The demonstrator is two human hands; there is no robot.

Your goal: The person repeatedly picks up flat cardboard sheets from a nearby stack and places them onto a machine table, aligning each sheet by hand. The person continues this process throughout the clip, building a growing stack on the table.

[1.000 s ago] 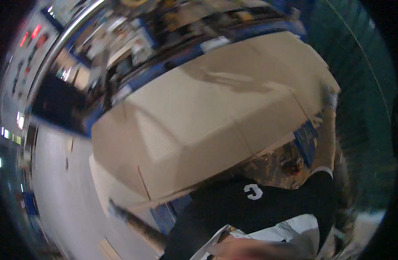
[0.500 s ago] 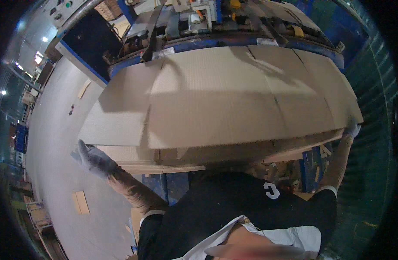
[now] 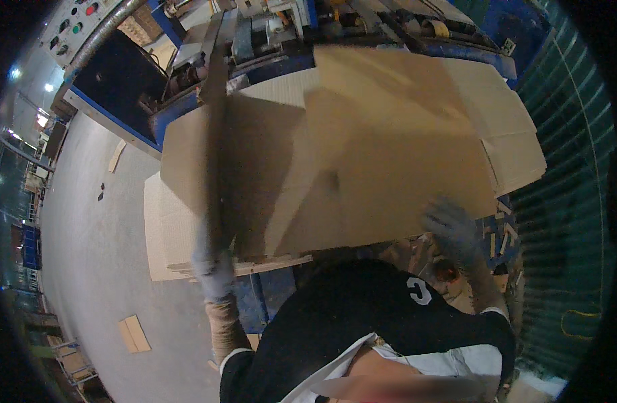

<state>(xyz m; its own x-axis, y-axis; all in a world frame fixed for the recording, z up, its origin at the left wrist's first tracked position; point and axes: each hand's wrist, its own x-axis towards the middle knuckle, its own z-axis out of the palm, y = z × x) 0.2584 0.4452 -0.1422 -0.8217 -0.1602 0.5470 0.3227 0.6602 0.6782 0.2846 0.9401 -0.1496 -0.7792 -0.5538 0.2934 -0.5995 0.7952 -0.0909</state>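
— Swung round since half a second back: big cardboard sheet (image 3: 362,148) now tilted over the stack, left hand (image 3: 213,265) moved in from out at the side to the sheet's left edge, right hand (image 3: 451,227) down from the far right corner to the near edge.

— Grip?

— Both gloved and blurred. Left fingers seemingly wrapped on a thin upright edge of board; right fingers spread against the sheet's near right underside. Clamped or merely pressing, cannot tell.

— Where exactly?

— Held above the cardboard stack (image 3: 162,235), which juts past the near-left corner of the blue machine frame (image 3: 268,302); sheet's far edge over the blue conveyor machine (image 3: 268,40).

— Doing it well?

— Probably best kept level, hands wide apart, edges squared to the stack below before lowering; flaps at the right could snag.

— Round about?

— Grey concrete floor (image 3: 86,221) on the left, with a small cardboard offcut (image 3: 134,334) near the bottom. Control panel with coloured buttons (image 3: 76,23) at top left. Green mesh fence (image 3: 563,201) along the right. Dim hall, a few lamps far left.
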